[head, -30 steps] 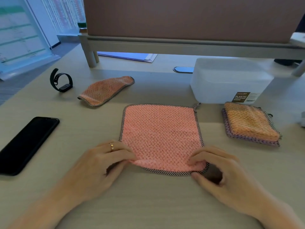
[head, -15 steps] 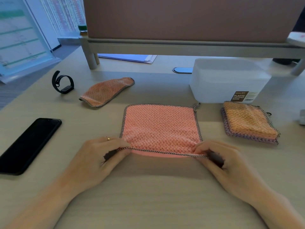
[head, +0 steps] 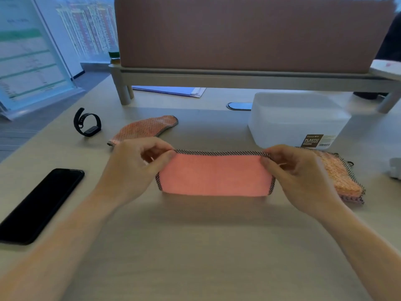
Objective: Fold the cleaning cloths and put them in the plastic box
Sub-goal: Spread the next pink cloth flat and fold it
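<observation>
Pinching the far trimmed edge of the pink cloth [head: 214, 174], the left hand [head: 138, 168] grips its left corner between thumb and fingertips while the right hand [head: 297, 177] grips the right corner the same way. Both hands are closed on the fabric, the remaining fingers curled loosely. The cloth is doubled over into a long band: its smooth side faces up, the fold lies along the near edge on the desk [head: 206, 246], and the checked border runs straight between the 2 hands along the far edge. It sits at the middle of the desk, in front of the person.

The plastic box [head: 297, 120], translucent white with a dark label on its near wall, stands behind and to the right of the cloth, apart from it. What it holds cannot be made out. Just in front of the box, partly hidden by the right hand, lies a stack of folded cloths [head: 340, 181], orange on top. A loose, unfolded orange cloth [head: 145, 129] lies behind the left hand. Further left stand a black wristband [head: 87, 124] and, nearer, a black phone [head: 41, 205] lying flat, screen dark.
</observation>
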### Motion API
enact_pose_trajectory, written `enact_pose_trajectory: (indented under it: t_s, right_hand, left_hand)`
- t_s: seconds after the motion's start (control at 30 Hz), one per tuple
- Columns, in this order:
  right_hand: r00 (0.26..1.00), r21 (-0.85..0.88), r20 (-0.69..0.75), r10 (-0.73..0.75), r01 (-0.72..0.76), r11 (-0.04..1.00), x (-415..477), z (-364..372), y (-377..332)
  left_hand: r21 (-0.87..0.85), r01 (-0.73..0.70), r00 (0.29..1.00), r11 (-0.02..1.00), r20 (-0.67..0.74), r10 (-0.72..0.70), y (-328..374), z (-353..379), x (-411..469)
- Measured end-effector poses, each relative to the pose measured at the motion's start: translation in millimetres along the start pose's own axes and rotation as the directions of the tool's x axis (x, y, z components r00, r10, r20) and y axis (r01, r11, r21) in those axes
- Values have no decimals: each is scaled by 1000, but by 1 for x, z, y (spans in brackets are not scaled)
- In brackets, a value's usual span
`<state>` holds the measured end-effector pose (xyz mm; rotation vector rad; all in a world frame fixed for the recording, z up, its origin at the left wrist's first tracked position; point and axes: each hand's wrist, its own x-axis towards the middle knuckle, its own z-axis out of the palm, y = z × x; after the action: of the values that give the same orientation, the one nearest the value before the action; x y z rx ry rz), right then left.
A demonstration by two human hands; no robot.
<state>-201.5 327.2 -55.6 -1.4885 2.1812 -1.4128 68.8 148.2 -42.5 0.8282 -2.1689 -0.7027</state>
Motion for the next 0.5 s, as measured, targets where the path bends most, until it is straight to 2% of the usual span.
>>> enact_pose_trajectory:
  t_s: [0.1,0.23,0.4,0.5]
  right_hand:
    - [998,-172,18,60,-56,984,29,15,13]
    - [994,-304,26,103,-90,948,39,35,29]
    - [997,-303,-3,82,-79,950,46,33,29]
    - [996,-296,-46,76,-87,951,54,27,24]
  left_hand:
    - [104,74,997,992,7,-75,-19,21,34]
    - [218,75,995,973,48,-87,-44,48,43]
    - [253,37,998,967,30,-46,-46,51,48]
    - [222,63,998,973,-19,-60,-43,46,55]
